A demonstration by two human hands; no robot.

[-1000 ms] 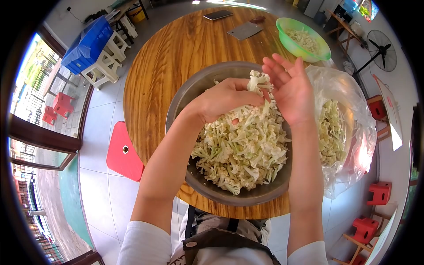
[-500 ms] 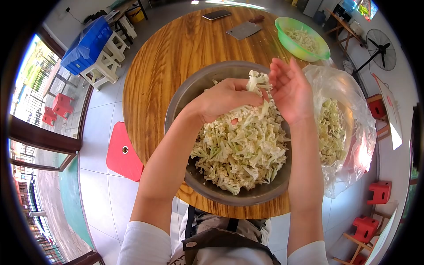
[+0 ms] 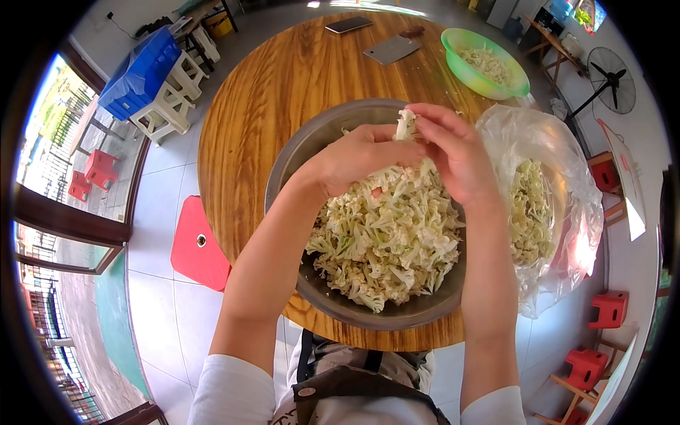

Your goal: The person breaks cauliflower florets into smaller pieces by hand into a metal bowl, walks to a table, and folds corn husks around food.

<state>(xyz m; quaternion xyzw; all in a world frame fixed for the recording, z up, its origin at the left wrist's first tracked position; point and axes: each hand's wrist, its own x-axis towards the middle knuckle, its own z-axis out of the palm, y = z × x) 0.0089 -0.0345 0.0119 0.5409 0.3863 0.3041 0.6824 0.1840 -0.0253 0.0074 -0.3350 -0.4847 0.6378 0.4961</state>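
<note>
Head view: a floret (image 3: pixel 406 127) sticks up over the heaped bowl (image 3: pixel 382 322), clamped in the fingers of the left hand (image 3: pixel 361 157). The right hand (image 3: pixel 459 152) curls its fingers against it; whether they pinch, I can't tell. Bag (image 3: pixel 496 134), basin (image 3: pixel 453 54), cleaver (image 3: pixel 391 50) and phone (image 3: pixel 348 25) sit around the wooden surface (image 3: pixel 244 127), a fan (image 3: pixel 613 81) beyond.

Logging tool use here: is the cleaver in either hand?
No, the cleaver lies on the wooden table, beyond the metal bowl.
</note>
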